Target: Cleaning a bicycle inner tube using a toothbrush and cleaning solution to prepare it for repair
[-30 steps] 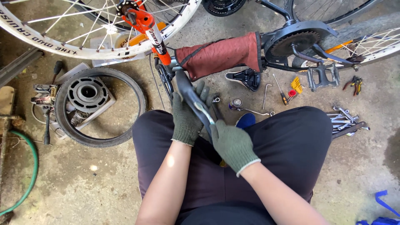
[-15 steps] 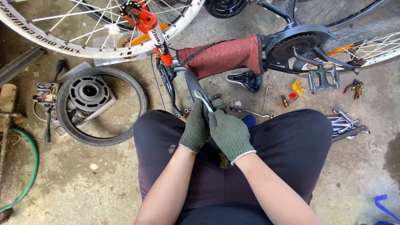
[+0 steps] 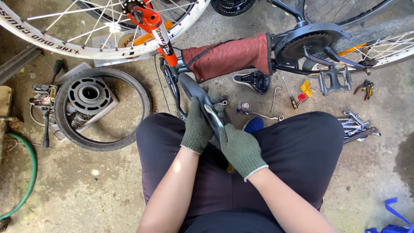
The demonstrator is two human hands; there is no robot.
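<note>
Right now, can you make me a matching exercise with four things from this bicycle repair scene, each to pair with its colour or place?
Things:
1. left hand
2. cloth on the bike frame
3. small tyre
4. hose

Descriptions:
A. green, curving along the left edge of the floor
B. dark red, wrapped around a tube
C. in a green glove, gripping the dark curved bar
D. lying flat on the concrete, around a metal hub

Pairs: 1-C, 2-B, 3-D, 4-A

Left hand and right hand wear dark green knit gloves with pale cuffs; forearms bare; dark maroon trousers.
</note>
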